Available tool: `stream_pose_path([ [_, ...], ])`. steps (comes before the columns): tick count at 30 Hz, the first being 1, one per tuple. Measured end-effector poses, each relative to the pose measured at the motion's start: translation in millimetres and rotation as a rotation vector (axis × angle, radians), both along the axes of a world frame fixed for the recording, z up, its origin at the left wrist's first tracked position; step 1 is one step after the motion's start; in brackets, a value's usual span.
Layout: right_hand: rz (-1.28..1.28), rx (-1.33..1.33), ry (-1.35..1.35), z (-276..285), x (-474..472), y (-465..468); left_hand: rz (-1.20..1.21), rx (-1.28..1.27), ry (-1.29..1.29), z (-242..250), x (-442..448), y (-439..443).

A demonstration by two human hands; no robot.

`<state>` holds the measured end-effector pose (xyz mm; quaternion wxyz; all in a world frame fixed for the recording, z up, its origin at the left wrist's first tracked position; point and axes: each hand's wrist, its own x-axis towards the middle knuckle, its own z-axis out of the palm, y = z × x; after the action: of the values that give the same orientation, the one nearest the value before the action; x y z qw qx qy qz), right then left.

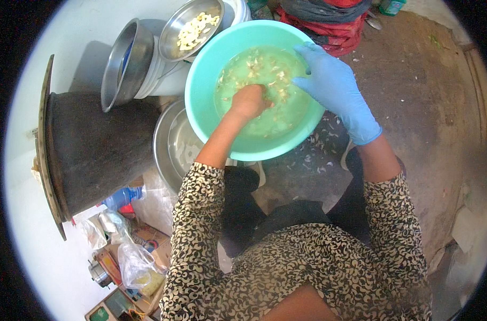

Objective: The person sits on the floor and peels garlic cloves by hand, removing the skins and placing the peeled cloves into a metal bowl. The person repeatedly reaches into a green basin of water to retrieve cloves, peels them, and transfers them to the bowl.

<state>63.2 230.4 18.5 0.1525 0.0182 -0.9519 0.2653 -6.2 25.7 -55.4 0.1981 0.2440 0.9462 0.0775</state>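
A turquoise plastic basin (199, 120) holds cloudy water with pale pieces and peel-like bits (281, 76) in it. My bare left hand (249, 102) dips its fingers into the water near the middle; the fingertips are hidden, so what they touch cannot be told. On the basin's right rim rests my right hand (329, 86) in a blue disposable glove, thumb inside and fingers over the edge. Beyond the basin, at the upper left, a steel bowl (167, 44) contains pale yellow peeled pieces that look like garlic cloves (195, 32).
A larger steel basin (159, 152) sits partly under the turquoise one. Another steel bowl (109, 88) tilts on a white bucket near a dark cylindrical container (103, 148). Skins lie scattered on the floor (323, 148). Red fabric (323, 32) is at the top; plastic bags (135, 263) are lower left.
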Motion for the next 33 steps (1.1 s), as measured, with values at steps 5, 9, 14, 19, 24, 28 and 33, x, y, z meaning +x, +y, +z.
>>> stream_pose_path([
  [5, 0.041, -0.141, -0.119, 13.6, -0.3, -5.0, -0.103, 0.096, -0.034, -25.4, -7.9, -17.3],
  [9, -0.006, -0.166, -0.176, 19.4, -2.8, 1.8, 0.480, 0.730, -0.437, 27.7, -5.0, -11.0],
  [14, 0.008, -0.284, -0.154, 19.0, -2.3, -5.4, 0.607, 1.021, -0.389, 67.6, 20.7, 4.9],
  [19, 0.030, -0.282, -0.186, 16.5, -2.9, -16.5, 0.704, 1.237, -0.567, 76.6, 23.1, 8.0],
  [24, 0.052, -0.366, -0.131, 10.6, -3.8, -23.9, 0.761, 1.341, -0.726, 79.1, 19.7, 4.8],
  [28, 0.086, -0.475, -0.155, 9.8, -3.1, -30.3, 0.769, 1.438, -0.832, 72.8, 17.8, 3.4],
  [33, 0.040, -0.485, -0.096, 7.6, -5.1, -31.1, 0.728, 1.602, -0.891, 81.5, 19.1, 8.9],
])
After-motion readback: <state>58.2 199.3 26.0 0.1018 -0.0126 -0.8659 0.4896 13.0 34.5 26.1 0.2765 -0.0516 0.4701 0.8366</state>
